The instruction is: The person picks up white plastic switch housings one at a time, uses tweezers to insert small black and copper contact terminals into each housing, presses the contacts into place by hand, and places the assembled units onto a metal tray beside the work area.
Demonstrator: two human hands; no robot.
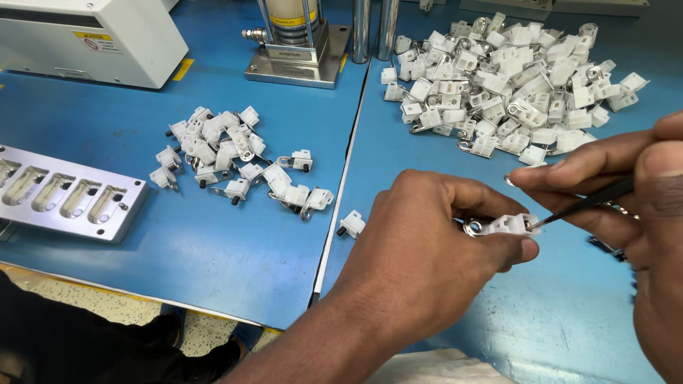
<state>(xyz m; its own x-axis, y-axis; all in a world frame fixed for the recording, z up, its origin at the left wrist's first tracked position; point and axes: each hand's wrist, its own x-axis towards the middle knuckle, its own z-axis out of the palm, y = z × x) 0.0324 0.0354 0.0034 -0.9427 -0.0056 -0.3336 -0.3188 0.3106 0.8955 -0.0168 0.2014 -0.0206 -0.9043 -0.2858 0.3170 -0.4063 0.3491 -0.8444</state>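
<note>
My left hand (427,249) pinches a small white plastic part (506,225) with a metal ring at its left end, held just above the blue table. My right hand (640,206) grips black tweezers (587,201) whose tip touches the right end of that part. A large heap of similar white parts with metal clips (505,78) lies beyond my hands. A smaller group of the same parts (235,160) lies to the left, and one single part (351,224) sits next to my left hand.
A metal fixture block with several oval pockets (67,195) lies at the left edge. A white machine housing (92,35) and a metal press base (299,57) stand at the back. The blue table's front edge (163,302) runs near my body.
</note>
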